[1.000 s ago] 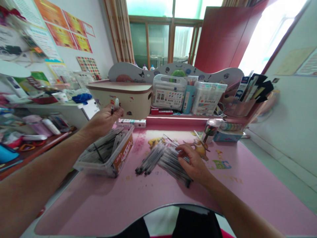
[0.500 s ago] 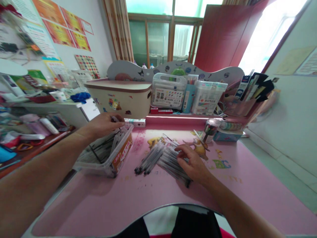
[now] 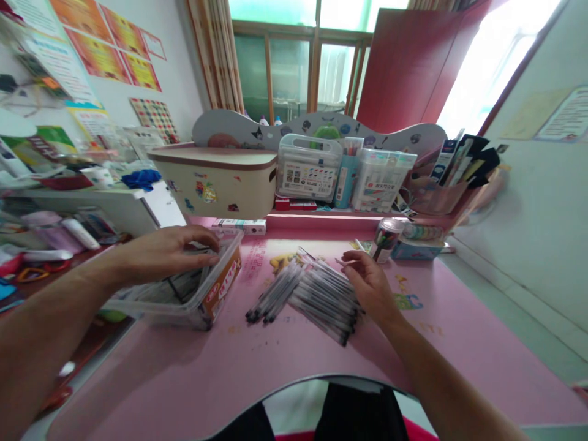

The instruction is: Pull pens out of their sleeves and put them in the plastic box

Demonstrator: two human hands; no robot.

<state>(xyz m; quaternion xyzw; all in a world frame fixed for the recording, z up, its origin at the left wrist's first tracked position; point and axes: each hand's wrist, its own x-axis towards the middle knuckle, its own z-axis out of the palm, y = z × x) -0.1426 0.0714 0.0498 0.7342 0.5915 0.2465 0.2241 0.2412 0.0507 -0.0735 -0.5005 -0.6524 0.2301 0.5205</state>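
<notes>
Two pen bundles [image 3: 326,299] on desk [image 3: 206,380]; too dense to count. One clear tub [image 3: 223,285], pens [image 3: 195,283] inside; left hand [image 3: 177,249] over it. Right hand [image 3: 370,286] beside bundles. Both grips unclear.

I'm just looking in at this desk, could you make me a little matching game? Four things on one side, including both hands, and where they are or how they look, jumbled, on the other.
Things:
1. Left hand
2. Right hand
3. Loose pens
4. Lidded storage box

Places and looks:
A. Lying on the pink desk, between the two hands
B. Cream-coloured, with a brown edge around the top
C. At the open clear plastic box
D. At the right side of the pens

Right pairs: 1-C, 2-D, 3-A, 4-B
</notes>
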